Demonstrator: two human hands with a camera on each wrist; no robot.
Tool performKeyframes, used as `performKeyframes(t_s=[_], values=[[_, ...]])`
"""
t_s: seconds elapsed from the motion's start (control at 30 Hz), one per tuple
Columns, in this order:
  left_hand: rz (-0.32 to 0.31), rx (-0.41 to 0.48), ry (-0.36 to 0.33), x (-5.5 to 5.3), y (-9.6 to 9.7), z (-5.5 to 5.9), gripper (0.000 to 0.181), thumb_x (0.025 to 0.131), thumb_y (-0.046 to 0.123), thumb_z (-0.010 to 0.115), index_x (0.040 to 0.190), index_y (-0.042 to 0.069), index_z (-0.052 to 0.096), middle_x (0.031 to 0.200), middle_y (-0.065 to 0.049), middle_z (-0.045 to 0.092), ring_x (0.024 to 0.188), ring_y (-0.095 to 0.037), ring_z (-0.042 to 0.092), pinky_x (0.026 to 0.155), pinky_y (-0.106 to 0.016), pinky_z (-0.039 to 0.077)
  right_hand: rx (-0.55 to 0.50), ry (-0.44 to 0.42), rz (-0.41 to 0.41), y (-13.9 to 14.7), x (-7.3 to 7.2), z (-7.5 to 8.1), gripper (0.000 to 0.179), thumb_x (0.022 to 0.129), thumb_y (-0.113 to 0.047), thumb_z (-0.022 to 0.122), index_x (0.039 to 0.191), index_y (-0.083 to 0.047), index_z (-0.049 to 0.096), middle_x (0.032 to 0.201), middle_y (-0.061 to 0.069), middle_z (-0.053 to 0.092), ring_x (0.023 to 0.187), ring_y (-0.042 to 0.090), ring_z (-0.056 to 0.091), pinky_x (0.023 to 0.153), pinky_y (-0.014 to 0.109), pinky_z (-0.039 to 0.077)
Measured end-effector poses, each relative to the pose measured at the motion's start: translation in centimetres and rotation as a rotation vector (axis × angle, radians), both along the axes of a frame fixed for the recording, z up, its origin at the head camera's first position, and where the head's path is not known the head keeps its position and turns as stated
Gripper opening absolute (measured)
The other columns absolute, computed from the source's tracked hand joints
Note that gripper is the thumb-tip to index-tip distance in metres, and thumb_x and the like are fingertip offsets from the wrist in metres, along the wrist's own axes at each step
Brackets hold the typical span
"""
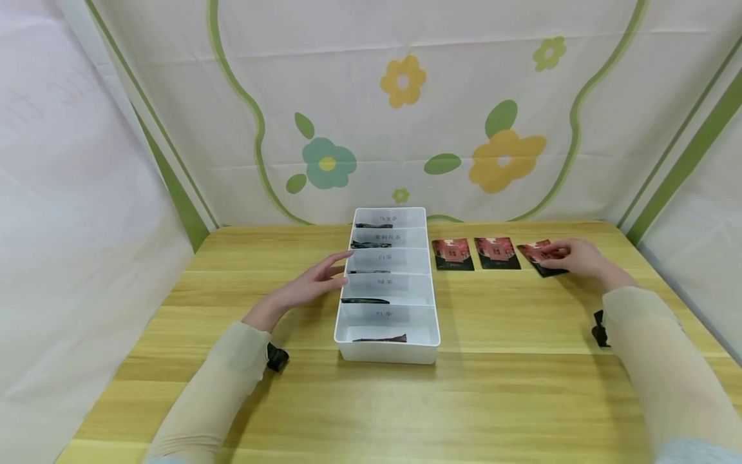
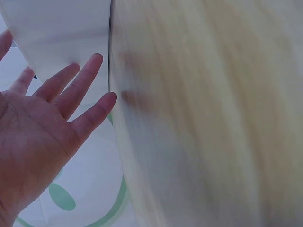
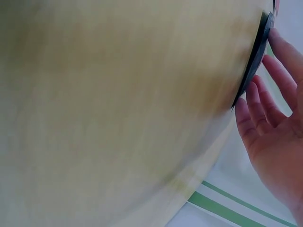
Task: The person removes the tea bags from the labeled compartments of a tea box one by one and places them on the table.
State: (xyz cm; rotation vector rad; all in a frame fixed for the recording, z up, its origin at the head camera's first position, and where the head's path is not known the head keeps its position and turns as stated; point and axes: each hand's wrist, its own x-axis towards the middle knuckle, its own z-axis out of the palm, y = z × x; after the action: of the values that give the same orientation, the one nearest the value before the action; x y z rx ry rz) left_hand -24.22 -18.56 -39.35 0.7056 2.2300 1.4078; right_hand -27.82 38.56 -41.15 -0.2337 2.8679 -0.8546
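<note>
My right hand [image 1: 580,258] pinches a red and black tea sachet [image 1: 540,255] at the right end of a row of three. In the right wrist view this sachet [image 3: 254,56] shows as a dark edge at the fingertips, tilted against the wood. Two matching sachets, one in the middle [image 1: 497,253] and one on the left [image 1: 453,254], lie flat beside it. My left hand [image 1: 310,283] has its fingers spread, fingertips right at the left rim of a white divided tray [image 1: 388,353]. Its palm [image 2: 38,127] holds nothing in the left wrist view.
The tray has several compartments with printed labels, each with a dark or reddish packet inside, such as the reddish packet [image 1: 380,338] in the nearest one. Under everything is a wooden table [image 1: 510,399]. A white flowered cloth [image 1: 359,77] stands behind and at both sides.
</note>
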Motion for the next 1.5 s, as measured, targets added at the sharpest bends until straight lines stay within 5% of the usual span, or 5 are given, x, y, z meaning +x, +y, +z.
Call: performKeyframes(t_s=[0.57,1.1,1.3,1.5], values=[[-0.024,0.020,0.002,-0.3,0.2,0.0,0.061,0.102,0.022,0.053,0.155,0.018,0.022,0.159,-0.012,0.019,0.142,-0.034,0.025,0.112,-0.052,0.023,0.060,0.023,-0.051,-0.5,-0.3,-0.1,0.059,0.096,-0.035,0.063,0.130,0.012,0.051,0.129,0.040,0.045,0.114,0.054,0.045,0.095,0.062,0.036],[-0.003,0.007,-0.002,-0.2,0.1,-0.2,0.061,0.102,0.025,0.053,0.155,0.022,0.023,0.159,-0.010,0.020,0.142,-0.032,0.026,0.112,-0.051,0.023,-0.033,0.086,-0.072,-1.2,0.0,0.0,0.057,0.097,-0.035,0.061,0.131,0.010,0.050,0.124,0.035,0.053,0.114,0.050,0.048,0.093,0.061,0.038],[-0.005,0.006,-0.005,-0.1,0.0,-0.1,0.061,0.102,0.026,0.054,0.154,0.023,0.024,0.159,-0.010,0.019,0.142,-0.032,0.026,0.112,-0.052,0.023,-0.040,0.138,-0.040,-3.8,0.9,2.0,0.054,0.098,-0.035,0.059,0.131,0.007,0.052,0.125,0.034,0.051,0.111,0.048,0.052,0.088,0.060,0.043],[-0.014,0.007,0.005,-0.1,-0.1,-0.1,0.062,0.102,0.023,0.053,0.155,0.020,0.022,0.158,-0.014,0.021,0.142,-0.034,0.026,0.112,-0.053,0.021,-0.093,0.277,0.050,-8.2,3.0,3.2,0.037,0.096,-0.025,0.064,0.122,0.002,0.062,0.118,0.026,0.058,0.103,0.040,0.058,0.082,0.053,0.048]])
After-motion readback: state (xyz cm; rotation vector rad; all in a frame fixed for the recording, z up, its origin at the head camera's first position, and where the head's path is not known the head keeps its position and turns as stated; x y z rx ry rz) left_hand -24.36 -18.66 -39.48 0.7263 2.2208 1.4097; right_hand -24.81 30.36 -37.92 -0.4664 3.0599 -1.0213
